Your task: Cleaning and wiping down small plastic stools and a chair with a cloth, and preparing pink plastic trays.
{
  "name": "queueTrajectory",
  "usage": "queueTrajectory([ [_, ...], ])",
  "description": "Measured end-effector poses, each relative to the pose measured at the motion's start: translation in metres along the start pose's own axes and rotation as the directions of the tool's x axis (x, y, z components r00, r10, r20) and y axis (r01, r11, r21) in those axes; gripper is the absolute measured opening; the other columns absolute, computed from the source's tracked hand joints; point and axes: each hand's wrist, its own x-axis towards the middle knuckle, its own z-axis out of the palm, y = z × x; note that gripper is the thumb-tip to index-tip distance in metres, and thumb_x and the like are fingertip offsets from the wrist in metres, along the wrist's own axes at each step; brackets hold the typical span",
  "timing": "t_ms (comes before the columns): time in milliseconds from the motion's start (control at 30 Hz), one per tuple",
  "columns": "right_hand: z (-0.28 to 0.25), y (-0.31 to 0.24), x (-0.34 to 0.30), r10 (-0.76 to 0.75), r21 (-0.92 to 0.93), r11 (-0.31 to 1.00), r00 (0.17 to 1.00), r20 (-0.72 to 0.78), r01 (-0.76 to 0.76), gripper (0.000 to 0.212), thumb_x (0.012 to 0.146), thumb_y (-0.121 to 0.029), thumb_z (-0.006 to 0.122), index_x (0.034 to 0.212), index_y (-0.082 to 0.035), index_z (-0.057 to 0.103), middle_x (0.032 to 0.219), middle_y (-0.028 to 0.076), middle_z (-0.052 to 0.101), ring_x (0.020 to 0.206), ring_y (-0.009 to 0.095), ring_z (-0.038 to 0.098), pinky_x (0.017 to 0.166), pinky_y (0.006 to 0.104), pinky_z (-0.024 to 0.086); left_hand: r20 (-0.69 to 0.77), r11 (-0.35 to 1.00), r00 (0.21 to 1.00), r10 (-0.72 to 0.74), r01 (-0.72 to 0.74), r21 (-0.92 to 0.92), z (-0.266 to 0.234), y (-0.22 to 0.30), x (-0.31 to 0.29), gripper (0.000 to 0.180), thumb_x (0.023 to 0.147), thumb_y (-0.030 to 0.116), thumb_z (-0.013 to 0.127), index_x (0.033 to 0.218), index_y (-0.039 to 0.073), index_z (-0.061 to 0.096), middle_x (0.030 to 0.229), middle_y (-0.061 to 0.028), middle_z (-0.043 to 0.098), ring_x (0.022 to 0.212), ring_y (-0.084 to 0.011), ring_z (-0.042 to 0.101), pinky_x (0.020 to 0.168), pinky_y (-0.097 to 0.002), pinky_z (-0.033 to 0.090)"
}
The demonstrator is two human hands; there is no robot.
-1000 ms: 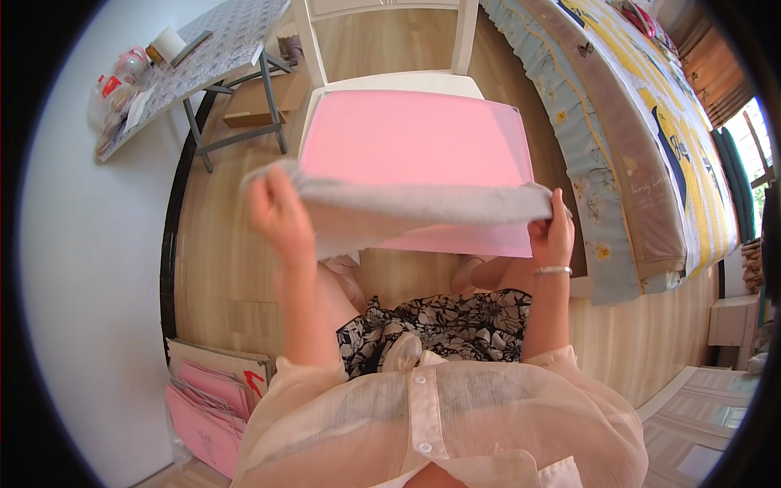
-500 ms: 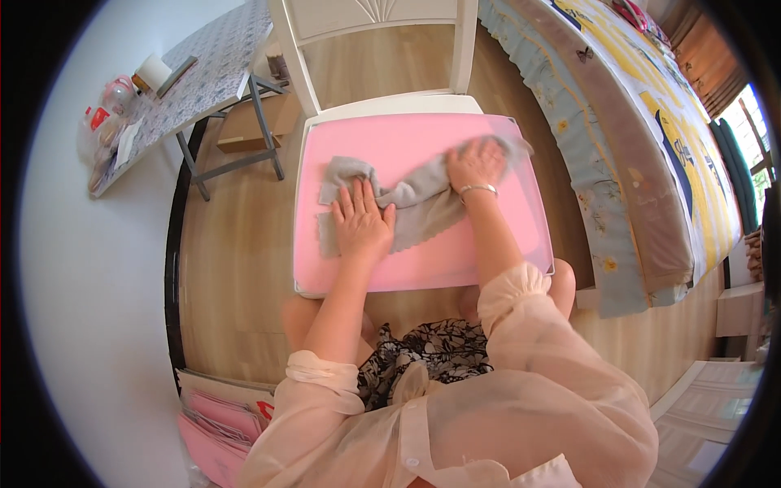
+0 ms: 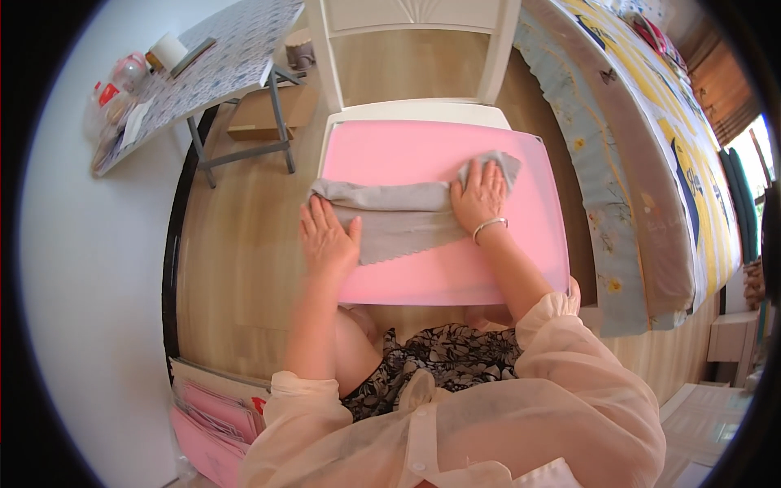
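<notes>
A grey cloth with a zigzag-cut edge (image 3: 407, 224) is spread across a flat pink rectangular panel (image 3: 399, 150) with small corner pieces. The panel rests on the seat of a white chair (image 3: 427, 112). My left hand (image 3: 328, 237) lies on the cloth's left end, at the panel's left edge, with fingers stretched out. My right hand (image 3: 482, 199), a bracelet on its wrist, presses flat on the cloth toward the right, fingers extended. Between the hands, the cloth's upper part is folded over in a long strip. Part of the cloth is hidden under both palms.
A folding table (image 3: 220, 69) with items on it stands at the far left, near a cardboard box (image 3: 272, 114). A bed with a frilled skirt (image 3: 586, 154) runs along the right. Several pink flat pieces (image 3: 210, 431) are stacked at the lower left.
My left hand has moved left to the panel's edge. The bunched cloth is now stretched straighter between my hands. My right hand sits lower on the panel, which has shifted right in view.
</notes>
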Motion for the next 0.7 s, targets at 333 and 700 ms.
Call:
queueTrajectory([
  [333,0.044,-0.164,0.058,-0.737,0.379,0.670,0.634,0.236,0.638,0.038,0.081,-0.031,0.045,0.107,-0.004,0.052,0.118,0.010,0.048,0.112,0.022,0.041,0.096,0.0339,0.029,-0.035,0.983,0.985,0.167,-0.169,-0.066,0.003,-0.002,-0.006,0.064,0.083,0.039,0.038,0.124,-0.009,0.031,0.134,-0.0229,0.024,0.126,-0.0369,0.016,0.100,-0.0468,0.016],
  [700,0.085,-0.173,0.082,-0.739,0.099,0.670,0.674,-0.002,0.736,0.031,0.078,-0.022,0.046,0.101,-0.004,0.056,0.116,0.011,0.048,0.112,0.024,0.039,0.096,0.0376,0.029,-0.018,0.972,0.981,0.194,-0.195,-0.130,0.002,0.008,-0.007,0.059,0.081,0.035,0.043,0.112,-0.015,0.042,0.133,-0.0256,0.023,0.126,-0.0368,0.012,0.100,-0.0479,0.014],
])
